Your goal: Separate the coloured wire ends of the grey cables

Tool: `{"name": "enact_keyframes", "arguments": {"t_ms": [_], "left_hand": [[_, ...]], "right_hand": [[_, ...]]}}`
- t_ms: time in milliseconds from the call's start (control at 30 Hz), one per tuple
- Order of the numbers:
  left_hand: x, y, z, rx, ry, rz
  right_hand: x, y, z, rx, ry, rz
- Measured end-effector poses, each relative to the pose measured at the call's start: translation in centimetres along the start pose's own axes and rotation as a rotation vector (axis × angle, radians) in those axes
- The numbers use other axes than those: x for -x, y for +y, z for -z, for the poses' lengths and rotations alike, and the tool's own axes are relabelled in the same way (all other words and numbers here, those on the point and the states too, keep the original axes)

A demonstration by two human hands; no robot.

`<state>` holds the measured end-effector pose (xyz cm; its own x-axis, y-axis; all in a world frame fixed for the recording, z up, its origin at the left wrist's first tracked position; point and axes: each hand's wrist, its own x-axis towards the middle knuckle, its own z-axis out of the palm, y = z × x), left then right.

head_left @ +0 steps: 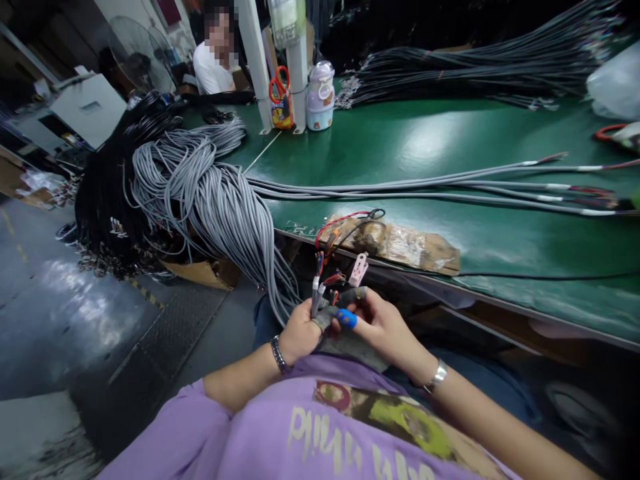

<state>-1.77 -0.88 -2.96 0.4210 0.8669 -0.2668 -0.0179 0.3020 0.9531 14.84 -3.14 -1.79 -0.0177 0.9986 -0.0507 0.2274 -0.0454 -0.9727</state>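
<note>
My left hand (pixel 299 330) is closed round the ends of grey cables (pixel 316 293), whose stripped coloured wires stick up above the fist. My right hand (pixel 377 319) sits close beside it, fingers pinched at the wire ends, with a blue cover on one fingertip (pixel 347 319) and grey covers on others. Both hands hover over my lap, just in front of the bench edge. A thick bundle of grey cables (pixel 220 200) drapes from the green bench (pixel 450 140) down towards my left hand.
A taped block with red and black leads (pixel 390 241) sits on the bench edge. Long grey cables (pixel 450 183) lie across the bench; black cable piles (pixel 107 200) hang left. Scissors (pixel 280 87) and a small jar (pixel 321 97) stand by a post. A person in white (pixel 213 67) sits far back.
</note>
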Motion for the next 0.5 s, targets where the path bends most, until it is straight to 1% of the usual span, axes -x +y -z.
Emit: {"name": "enact_keyframes", "arguments": {"t_ms": [67,167,267,333,400,500], "left_hand": [[0.2,0.0,-0.2,-0.031,-0.022,0.007],[0.4,0.0,-0.3,-0.074,-0.029,0.014],[0.2,-0.4,0.0,-0.095,-0.037,-0.006],[0.0,-0.7,0.1,-0.083,-0.029,-0.01],[-0.1,-1.0,0.2,-0.07,-0.01,-0.001],[-0.1,-1.0,0.1,-0.083,0.02,0.005]], "right_hand": [[-0.3,-0.3,-0.3,-0.029,-0.048,-0.026],[-0.7,0.0,-0.9,-0.24,-0.091,-0.079],[-0.8,0.7,-1.2,-0.433,-0.072,-0.194],[-0.7,1.0,-1.2,-0.498,-0.037,-0.252],[-0.7,1.0,-1.1,-0.485,-0.024,-0.237],[-0.6,0.4,-0.8,-0.392,-0.036,-0.126]]}}
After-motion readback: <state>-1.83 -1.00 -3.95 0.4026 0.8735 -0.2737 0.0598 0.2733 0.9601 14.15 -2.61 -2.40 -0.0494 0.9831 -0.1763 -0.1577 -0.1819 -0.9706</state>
